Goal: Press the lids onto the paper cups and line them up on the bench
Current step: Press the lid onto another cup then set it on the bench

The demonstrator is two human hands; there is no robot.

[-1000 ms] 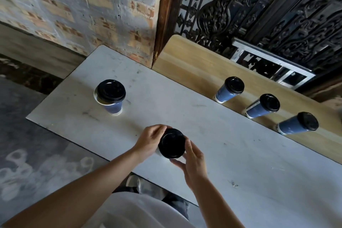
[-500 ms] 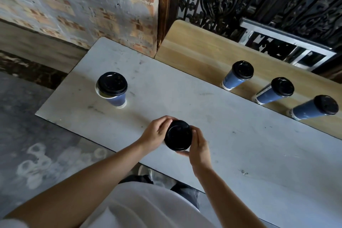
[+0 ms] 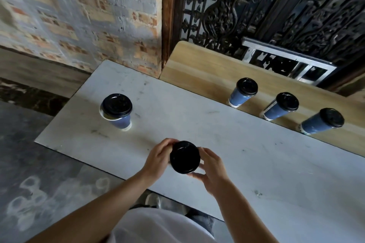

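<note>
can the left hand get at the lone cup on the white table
Probably yes: only bare tabletop lies between the left hand and the lone cup, though it now grips the near cup.

Your white table (image 3: 197, 128), scuffed with grey marks, carries a blue cup (image 3: 120, 122) near its left end, a black lid (image 3: 117, 104) sitting off-centre on its rim. A near cup (image 3: 185, 157) is at your edge, its base hidden beneath its own lid. Along the wooden bench (image 3: 197, 65), just beside the table's far edge, stand the left bench cup (image 3: 240, 97), middle bench cup (image 3: 273, 111) and right bench cup (image 3: 314, 125), all lidded.
</note>
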